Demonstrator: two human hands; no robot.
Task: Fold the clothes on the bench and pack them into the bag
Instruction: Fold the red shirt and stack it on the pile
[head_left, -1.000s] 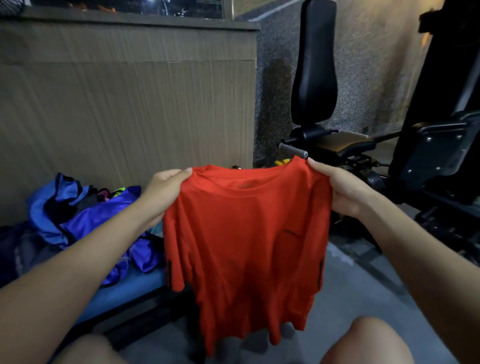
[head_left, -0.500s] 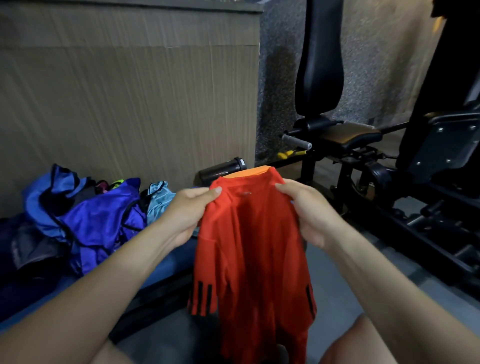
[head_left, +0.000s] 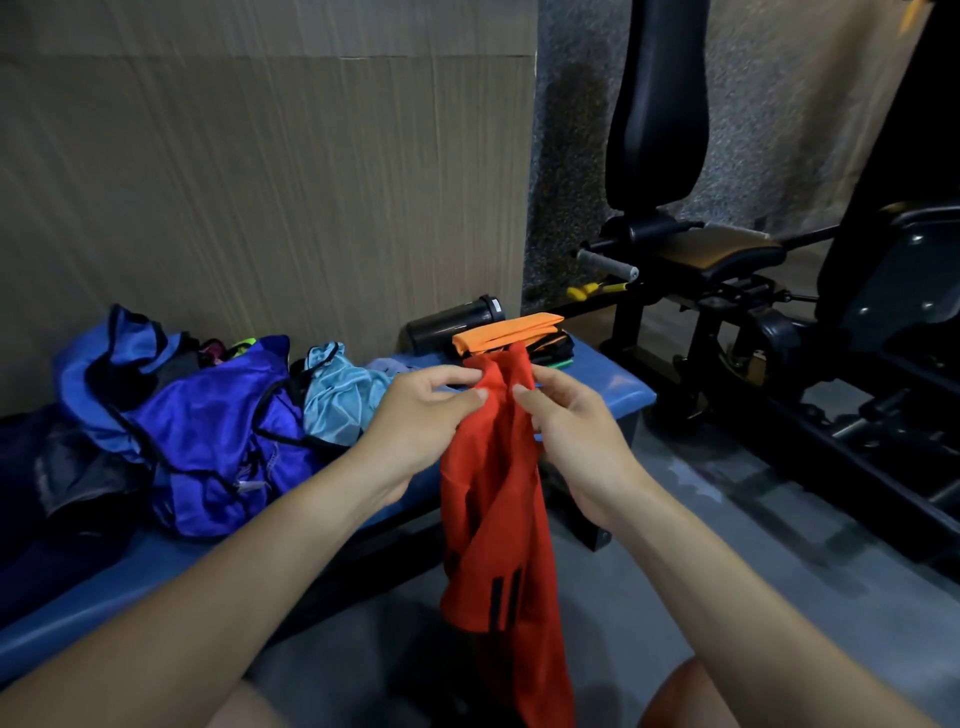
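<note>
**RED SHIRT HELD FOLDED LENGTHWISE OVER DESK EDGE**

Left hand (head_left: 423, 415): closed, pinching the upper edge of the red shirt (head_left: 493, 499) between thumb and fingers. Right hand (head_left: 566, 426): closed on the same upper edge from the opposite side, thumb to the front. Both hands close together, nearly touching, with only the gathered fabric between them.

Shirt: bunched into a narrow vertical strip, hanging free from the two pinch points down between the knees. Black stripes visible on the lower part. Not touching the desk; suspended just in front of its near edge.

Desk (head_left: 618, 387): blue padded top, running from lower left to centre right. On it, behind the hands: folded orange cloth (head_left: 506, 330) on top of a dark folded stack, near the far right end. Black bottle (head_left: 454, 325) lying on its side just behind the orange cloth, against the wall (head_left: 260, 182). Light blue garment (head_left: 343, 397), crumpled, left of the left hand. Purple garment (head_left: 218, 431), crumpled, further left, touching the light blue one. Blue bag (head_left: 104, 374), open, behind and left of the purple garment; dark and neon items visible inside, not identifiable.

Right of the desk: black gym machine (head_left: 701, 260) with upright back pad, standing on the floor (head_left: 727, 571).
</note>
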